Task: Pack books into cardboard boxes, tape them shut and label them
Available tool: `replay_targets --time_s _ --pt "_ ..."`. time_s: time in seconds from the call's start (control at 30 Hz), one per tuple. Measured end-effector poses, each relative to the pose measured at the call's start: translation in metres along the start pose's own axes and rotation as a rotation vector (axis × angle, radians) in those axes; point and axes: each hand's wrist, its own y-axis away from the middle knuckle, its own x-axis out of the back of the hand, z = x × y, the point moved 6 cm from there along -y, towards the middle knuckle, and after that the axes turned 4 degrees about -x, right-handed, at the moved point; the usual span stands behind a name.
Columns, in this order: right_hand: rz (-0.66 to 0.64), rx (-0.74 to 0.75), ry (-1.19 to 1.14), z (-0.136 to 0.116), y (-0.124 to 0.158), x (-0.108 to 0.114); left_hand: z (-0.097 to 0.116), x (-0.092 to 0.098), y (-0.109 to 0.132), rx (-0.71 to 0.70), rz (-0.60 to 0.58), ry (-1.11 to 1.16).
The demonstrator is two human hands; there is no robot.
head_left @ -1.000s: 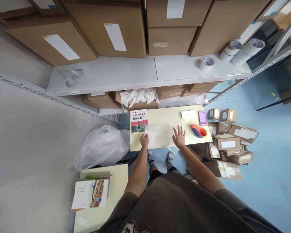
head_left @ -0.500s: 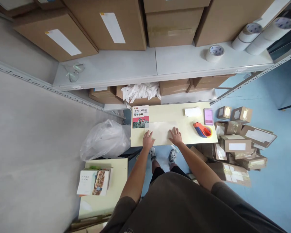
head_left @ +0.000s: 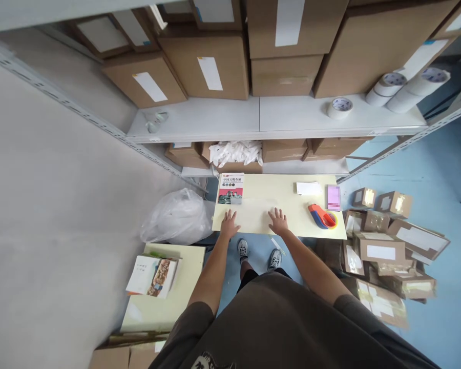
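Note:
A thin, translucent plastic sheet or bag (head_left: 253, 214) lies flat on the pale yellow table (head_left: 269, 184). My left hand (head_left: 229, 224) rests by its left edge, fingers spread and holding nothing. Over the sheet's right part lies my right hand (head_left: 278, 222), palm down with the fingers apart. Just beyond my left hand is a book (head_left: 231, 188) with a pink and white cover; the sheet's far left corner overlaps it. To the right of my right hand sit a red and blue tape dispenser (head_left: 322, 216), a stack of white slips (head_left: 308, 188) and a pink-screened phone (head_left: 333, 198).
Shelves (head_left: 223, 118) with cardboard boxes and tape rolls (head_left: 340, 108) stand behind the table. A clear plastic bundle (head_left: 179, 218) is at the left, above a side table with books (head_left: 152, 275). Several parcels (head_left: 382, 251) are piled on the floor at right.
My left hand has slid left, off the sheet's near-left part to its edge, and its fingers have spread. My right hand stays about where it was. The camera view has shifted.

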Motion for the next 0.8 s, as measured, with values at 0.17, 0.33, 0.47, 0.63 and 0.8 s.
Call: replay_targets --time_s 0.17,0.33,0.47,0.63,0.8 --pt "0.169 0.096 -0.089 -0.023 0.016 0.035 -0.002 0.020 0.042 0.063 0.225 0.164" --pt "0.286 0.218 -0.160 -0.064 0.028 0.063 -0.024 0.042 0.091 0.165 0.558 0.357" --pt "0.340 0.288 -0.175 -0.100 0.030 0.069 -0.048 0.053 0.111 0.215 0.680 0.459" --pt "0.339 0.242 -0.156 -0.131 0.024 0.058 -0.066 0.060 0.096 0.125 0.624 0.499" --pt "0.231 0.121 -0.125 -0.144 0.013 0.035 -0.080 0.064 0.045 0.053 0.499 0.567"
